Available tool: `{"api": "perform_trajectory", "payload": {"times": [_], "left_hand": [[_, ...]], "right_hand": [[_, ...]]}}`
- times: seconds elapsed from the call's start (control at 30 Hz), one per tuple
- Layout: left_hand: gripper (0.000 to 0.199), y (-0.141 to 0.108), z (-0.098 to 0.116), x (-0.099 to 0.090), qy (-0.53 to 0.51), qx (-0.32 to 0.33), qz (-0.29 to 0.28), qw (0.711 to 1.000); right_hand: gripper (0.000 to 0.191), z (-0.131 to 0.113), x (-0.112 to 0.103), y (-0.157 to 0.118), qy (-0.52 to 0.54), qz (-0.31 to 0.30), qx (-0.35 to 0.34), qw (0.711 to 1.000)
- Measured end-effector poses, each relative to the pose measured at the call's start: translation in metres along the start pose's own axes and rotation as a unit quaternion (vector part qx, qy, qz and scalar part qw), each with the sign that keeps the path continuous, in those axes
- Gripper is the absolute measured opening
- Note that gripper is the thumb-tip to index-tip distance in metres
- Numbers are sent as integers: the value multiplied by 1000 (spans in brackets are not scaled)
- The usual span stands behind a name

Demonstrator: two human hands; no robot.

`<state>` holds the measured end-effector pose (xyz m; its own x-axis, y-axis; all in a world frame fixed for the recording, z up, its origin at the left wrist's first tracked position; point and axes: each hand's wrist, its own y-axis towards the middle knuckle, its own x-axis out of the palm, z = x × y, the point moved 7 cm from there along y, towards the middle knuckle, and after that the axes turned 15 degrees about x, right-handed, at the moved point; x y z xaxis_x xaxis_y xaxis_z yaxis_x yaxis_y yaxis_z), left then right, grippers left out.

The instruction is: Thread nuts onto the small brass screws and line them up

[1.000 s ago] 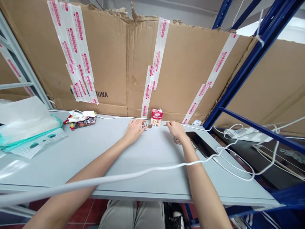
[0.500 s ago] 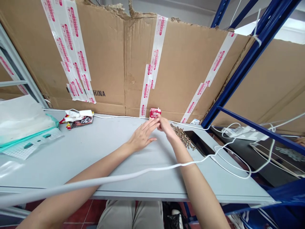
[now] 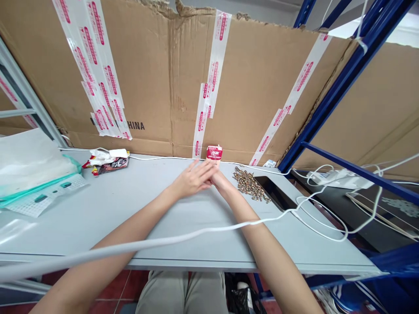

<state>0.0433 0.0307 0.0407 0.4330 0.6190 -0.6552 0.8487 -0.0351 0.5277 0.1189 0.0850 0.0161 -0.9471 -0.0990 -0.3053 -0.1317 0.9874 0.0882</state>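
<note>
The left hand is flat, fingers close together, over the right hand. I cannot tell if the right hand holds anything. The little red box stands just behind them. The shiny bits lie beside the phone.

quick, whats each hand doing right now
Left hand: fingers extended, laid over the right hand; holding anything can't be told.
Right hand: mostly covered by the left; open or closed can't be told.

Taped cardboard wall, blue metal frame, red tiled floor
</note>
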Motion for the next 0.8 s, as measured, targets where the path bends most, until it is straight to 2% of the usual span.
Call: {"api": "perform_trajectory", "payload": {"times": [0.07,0.17,0.23,0.33,0.47,0.57,0.63,0.73,0.8], "left_hand": [[54,-14,-19,1,-1,-49,13,999],[48,-27,-36,-1,-35,-98,59,993],[42,-35,-47,-4,-73,-167,117,976],[37,-51,-63,-1,-144,-286,190,928],[36,-71,-79,11,-213,-374,227,874],[39,-86,-88,17,-220,-415,232,852],[44,-96,-94,22,-206,-436,222,847],[49,-110,-101,31,-167,-458,177,855],[52,-118,-103,38,-140,-463,124,866]], "right_hand": [[47,-3,3,4,50,-53,43,996],[43,-1,0,9,104,-75,97,987],[35,6,-9,13,86,-38,108,990],[24,20,-21,21,-1,39,96,995],[19,34,-26,25,-112,96,38,988],[17,35,-20,21,-194,110,-31,974],[24,33,-9,18,-254,94,-87,958],[35,32,11,15,-345,43,-141,927],[34,33,20,14,-390,19,-154,907]]}}
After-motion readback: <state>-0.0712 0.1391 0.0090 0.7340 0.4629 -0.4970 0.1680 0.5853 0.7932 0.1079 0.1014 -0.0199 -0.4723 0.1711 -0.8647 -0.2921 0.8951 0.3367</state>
